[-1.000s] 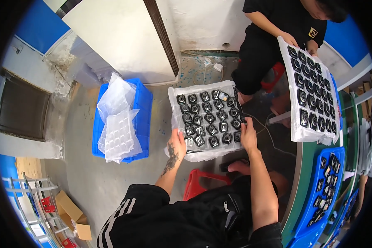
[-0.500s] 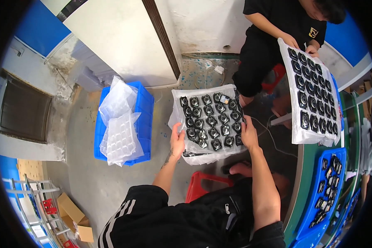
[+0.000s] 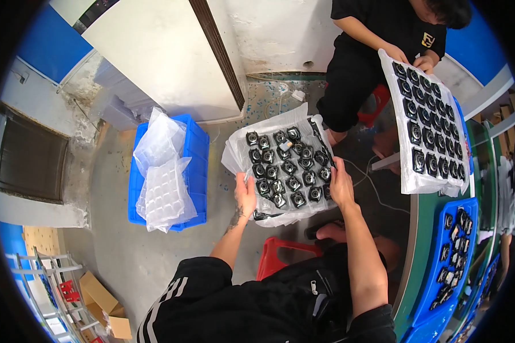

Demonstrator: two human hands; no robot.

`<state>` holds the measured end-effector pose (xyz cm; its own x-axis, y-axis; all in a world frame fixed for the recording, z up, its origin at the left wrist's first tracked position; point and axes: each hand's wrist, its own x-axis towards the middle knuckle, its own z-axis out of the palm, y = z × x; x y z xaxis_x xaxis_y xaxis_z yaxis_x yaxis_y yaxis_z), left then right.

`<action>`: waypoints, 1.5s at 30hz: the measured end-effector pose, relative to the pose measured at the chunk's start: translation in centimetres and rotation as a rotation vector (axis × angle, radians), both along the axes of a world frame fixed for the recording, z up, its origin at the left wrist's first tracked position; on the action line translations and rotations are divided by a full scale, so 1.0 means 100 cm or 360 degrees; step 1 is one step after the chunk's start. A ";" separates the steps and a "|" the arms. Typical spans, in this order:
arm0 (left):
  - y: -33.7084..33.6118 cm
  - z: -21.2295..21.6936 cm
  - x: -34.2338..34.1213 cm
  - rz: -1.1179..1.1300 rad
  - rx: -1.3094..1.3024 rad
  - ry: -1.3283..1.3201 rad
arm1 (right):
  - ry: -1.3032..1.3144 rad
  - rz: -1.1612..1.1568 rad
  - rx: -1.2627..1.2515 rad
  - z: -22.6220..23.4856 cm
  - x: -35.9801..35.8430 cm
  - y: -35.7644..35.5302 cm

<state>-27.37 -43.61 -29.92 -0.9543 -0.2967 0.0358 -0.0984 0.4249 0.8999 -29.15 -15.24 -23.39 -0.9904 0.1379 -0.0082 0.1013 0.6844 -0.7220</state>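
A stack of thin translucent white plastic trays is held in front of me, its sheets fanned out at the far left corner. On the top tray lie several black watch-case-like parts, in uneven rows; one shows a small silver and orange patch. My left hand grips the tray's near left edge, thumb on top. On the right edge my right hand is closed, with its fingers partly hidden beneath. Black parts also show under the top sheet at the near left corner.
Left of the trays stands a blue crate with empty clear moulded trays on it. Beyond, at right, a co-worker holds a filled white tray. A green bench carries a blue bin of black parts. A red stool stands below.
The stacked trays have tilted and turned slightly, their far left corner spreading out. Several black parts have slid leftward, leaving a gap at the far right. Both hands keep their hold.
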 end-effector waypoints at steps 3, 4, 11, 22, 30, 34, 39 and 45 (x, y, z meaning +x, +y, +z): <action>0.008 0.012 0.003 0.0010 -0.0114 0.0022 | -0.0003 -0.0014 -0.0002 -0.006 0.001 0.005; 0.009 0.014 0.003 0.0018 -0.0116 -0.0014 | 0.0004 -0.0019 -0.0014 -0.006 0.001 0.005; 0.012 0.029 0.006 0.0041 -0.0063 -0.0029 | -0.0086 -0.0034 -0.0120 0.002 0.004 0.003; 0.019 0.042 0.012 0.0066 -0.0153 0.0023 | -0.0018 -0.0048 -0.0137 0.010 0.012 0.002; 0.022 0.047 0.016 0.0055 -0.0161 0.0051 | 0.0060 -0.0025 -0.0115 0.018 0.019 0.002; 0.019 0.050 0.013 0.0039 -0.0148 0.0117 | 0.0079 -0.0029 -0.0118 0.027 0.022 0.000; 0.024 0.053 0.016 0.0021 -0.0126 0.0017 | -0.0060 -0.0067 -0.0148 0.035 0.025 0.006; 0.022 0.061 0.017 0.0008 -0.0099 0.0034 | -0.0025 -0.0048 -0.0167 0.041 0.028 0.001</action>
